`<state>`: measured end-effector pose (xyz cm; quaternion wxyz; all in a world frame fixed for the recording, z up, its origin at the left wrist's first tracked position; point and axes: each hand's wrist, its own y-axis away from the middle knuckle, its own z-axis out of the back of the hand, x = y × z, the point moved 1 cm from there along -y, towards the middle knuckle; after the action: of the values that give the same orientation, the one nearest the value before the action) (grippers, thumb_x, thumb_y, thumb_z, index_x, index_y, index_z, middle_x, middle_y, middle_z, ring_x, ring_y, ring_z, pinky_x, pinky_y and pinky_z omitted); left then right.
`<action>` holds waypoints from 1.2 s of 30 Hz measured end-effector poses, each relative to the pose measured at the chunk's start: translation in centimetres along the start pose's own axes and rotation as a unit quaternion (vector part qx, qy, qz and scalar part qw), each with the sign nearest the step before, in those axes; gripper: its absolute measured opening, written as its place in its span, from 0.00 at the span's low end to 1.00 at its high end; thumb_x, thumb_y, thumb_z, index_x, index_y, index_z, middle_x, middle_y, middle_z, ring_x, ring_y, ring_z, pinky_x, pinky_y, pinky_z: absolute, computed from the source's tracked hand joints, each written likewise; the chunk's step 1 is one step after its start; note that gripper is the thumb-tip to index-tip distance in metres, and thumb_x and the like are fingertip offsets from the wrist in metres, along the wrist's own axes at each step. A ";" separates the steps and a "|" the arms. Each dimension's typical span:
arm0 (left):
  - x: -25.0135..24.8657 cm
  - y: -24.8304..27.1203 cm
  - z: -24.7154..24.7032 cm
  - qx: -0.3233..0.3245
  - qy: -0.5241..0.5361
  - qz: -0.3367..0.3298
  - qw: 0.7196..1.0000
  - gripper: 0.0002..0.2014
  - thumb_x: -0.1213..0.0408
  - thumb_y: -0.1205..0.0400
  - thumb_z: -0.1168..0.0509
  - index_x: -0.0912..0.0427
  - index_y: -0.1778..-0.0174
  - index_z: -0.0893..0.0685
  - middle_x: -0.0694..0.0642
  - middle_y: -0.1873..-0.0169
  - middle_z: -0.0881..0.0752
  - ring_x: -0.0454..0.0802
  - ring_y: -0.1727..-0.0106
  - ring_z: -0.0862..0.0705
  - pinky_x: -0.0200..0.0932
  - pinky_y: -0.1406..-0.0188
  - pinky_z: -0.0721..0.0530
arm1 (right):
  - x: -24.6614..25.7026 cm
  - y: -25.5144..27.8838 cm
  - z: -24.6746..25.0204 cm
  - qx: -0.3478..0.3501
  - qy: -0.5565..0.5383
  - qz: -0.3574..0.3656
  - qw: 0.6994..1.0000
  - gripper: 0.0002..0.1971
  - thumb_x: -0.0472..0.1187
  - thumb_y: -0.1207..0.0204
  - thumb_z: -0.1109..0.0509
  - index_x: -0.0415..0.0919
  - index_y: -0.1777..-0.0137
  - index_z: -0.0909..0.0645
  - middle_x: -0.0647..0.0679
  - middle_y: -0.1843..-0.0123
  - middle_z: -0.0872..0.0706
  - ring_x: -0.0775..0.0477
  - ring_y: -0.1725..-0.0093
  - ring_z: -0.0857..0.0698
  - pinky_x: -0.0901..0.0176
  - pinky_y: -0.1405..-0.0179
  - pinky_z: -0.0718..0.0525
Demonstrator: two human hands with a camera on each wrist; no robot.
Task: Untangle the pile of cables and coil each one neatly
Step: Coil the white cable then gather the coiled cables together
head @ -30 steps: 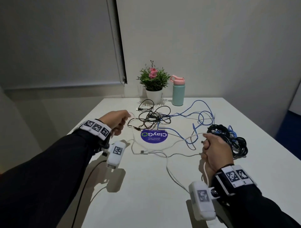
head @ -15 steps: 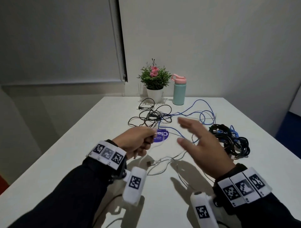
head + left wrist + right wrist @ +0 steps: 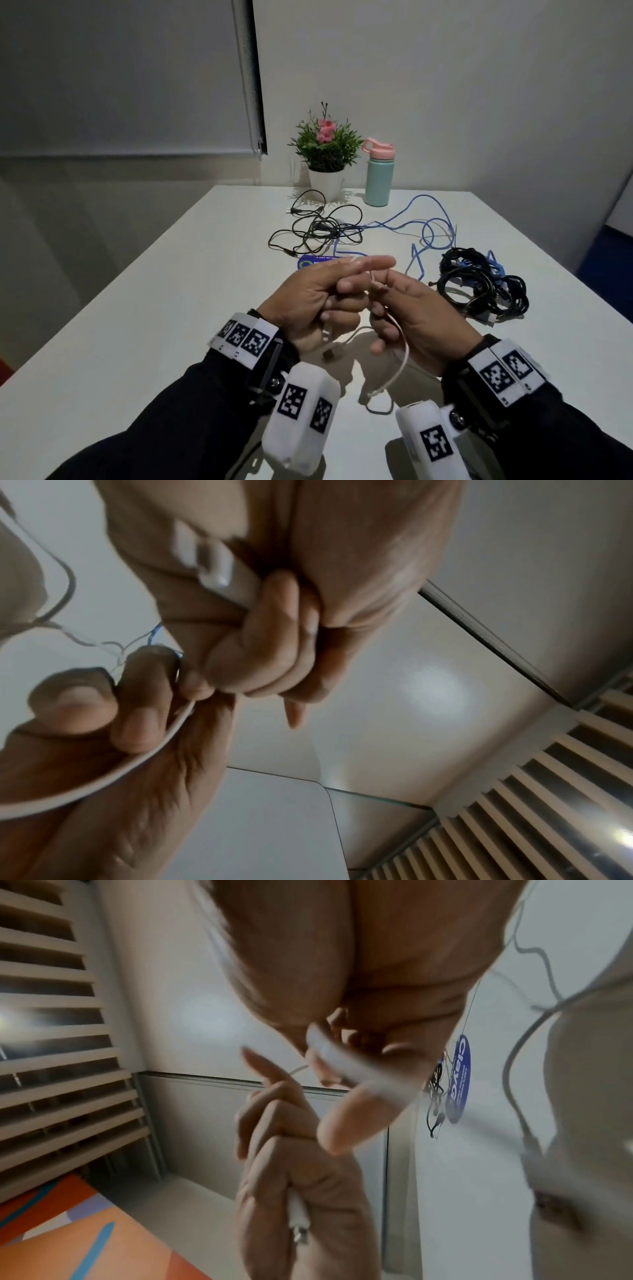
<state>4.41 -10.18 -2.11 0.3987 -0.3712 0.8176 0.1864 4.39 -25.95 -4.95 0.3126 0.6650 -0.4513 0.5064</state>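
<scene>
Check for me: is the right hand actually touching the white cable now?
Touching. The left wrist view shows the right hand with its fingers curled round the white cable; the head view shows the cable looping below that hand.

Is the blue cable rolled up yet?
No, spread out. The blue cable lies in loose loops across the table, partly tangled with the black bundle.

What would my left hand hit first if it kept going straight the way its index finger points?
Most likely the right hand: the left hand points its index finger just above those fingers, so it might pass over; depth is unclear.
</scene>
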 end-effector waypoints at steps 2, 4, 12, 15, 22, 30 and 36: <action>0.1 -0.5 0.0 -0.036 0.025 -0.077 0.996 0.20 0.65 0.14 0.41 0.66 0.26 0.24 0.50 0.66 0.20 0.39 0.78 0.41 0.28 0.85 0.39 | 0.0 0.0 -0.3 -0.001 0.017 -0.027 0.999 0.08 0.38 0.15 0.36 0.32 0.43 0.24 0.45 0.66 0.29 0.54 0.80 0.33 0.58 0.80 0.18; -0.6 -0.9 0.4 -0.081 0.015 -0.154 0.985 0.20 0.68 0.12 0.44 0.59 0.23 0.27 0.54 0.57 0.11 0.39 0.78 0.28 0.28 0.84 0.32 | -0.2 0.4 -0.5 0.020 0.068 -0.062 0.996 0.05 0.35 0.16 0.36 0.33 0.48 0.22 0.44 0.67 0.29 0.54 0.81 0.34 0.61 0.83 0.22; -2.4 -0.5 2.7 -0.226 -0.096 -0.233 0.941 0.18 0.72 0.09 0.46 0.67 0.21 0.30 0.65 0.32 0.16 0.59 0.41 0.09 0.46 0.48 0.08 | 1.4 2.1 -0.8 0.109 0.280 -0.045 0.953 0.16 0.53 0.14 0.39 0.43 0.43 0.15 0.50 0.69 0.30 0.52 0.74 0.37 0.63 0.79 0.36; -2.9 -0.8 3.4 -0.216 -0.033 -0.259 0.941 0.18 0.73 0.09 0.47 0.68 0.22 0.29 0.67 0.28 0.19 0.59 0.34 0.13 0.50 0.38 0.12 | 1.2 2.3 -1.0 0.117 0.370 -0.022 0.921 0.16 0.54 0.13 0.42 0.49 0.45 0.14 0.54 0.71 0.28 0.53 0.73 0.33 0.65 0.77 0.32; -1.9 0.3 4.5 -0.195 -0.505 -0.129 0.831 0.21 0.57 0.07 0.48 0.44 0.16 0.36 0.43 0.55 0.10 0.44 0.69 0.13 0.36 0.72 0.22 | 3.2 1.5 -0.3 -0.008 0.117 0.071 0.991 0.05 0.42 0.23 0.28 0.42 0.59 0.17 0.54 0.76 0.40 0.54 0.78 0.45 0.66 0.80 0.44; -1.3 1.0 0.7 0.018 -0.228 -0.015 0.973 0.20 0.52 0.13 0.42 0.58 0.66 0.17 0.46 0.78 0.36 0.42 0.82 0.38 0.38 0.76 0.39 | 1.6 0.3 1.5 -0.131 0.146 0.095 0.976 0.11 0.44 0.13 0.38 0.41 0.54 0.18 0.55 0.75 0.37 0.56 0.79 0.39 0.65 0.80 0.39; -1.5 0.6 0.3 -0.005 -0.033 -0.141 0.989 0.20 0.60 0.13 0.43 0.67 0.30 0.19 0.62 0.40 0.10 0.46 0.64 0.10 0.36 0.65 0.13 | 1.1 1.2 -0.3 0.031 0.422 0.027 0.906 0.14 0.53 0.14 0.39 0.53 0.52 0.13 0.55 0.75 0.25 0.49 0.77 0.28 0.59 0.78 0.25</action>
<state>4.70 -8.91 -1.13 0.4462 -0.4782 0.7426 0.1442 3.22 -26.51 -3.83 0.4391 0.3864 -0.2790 0.7616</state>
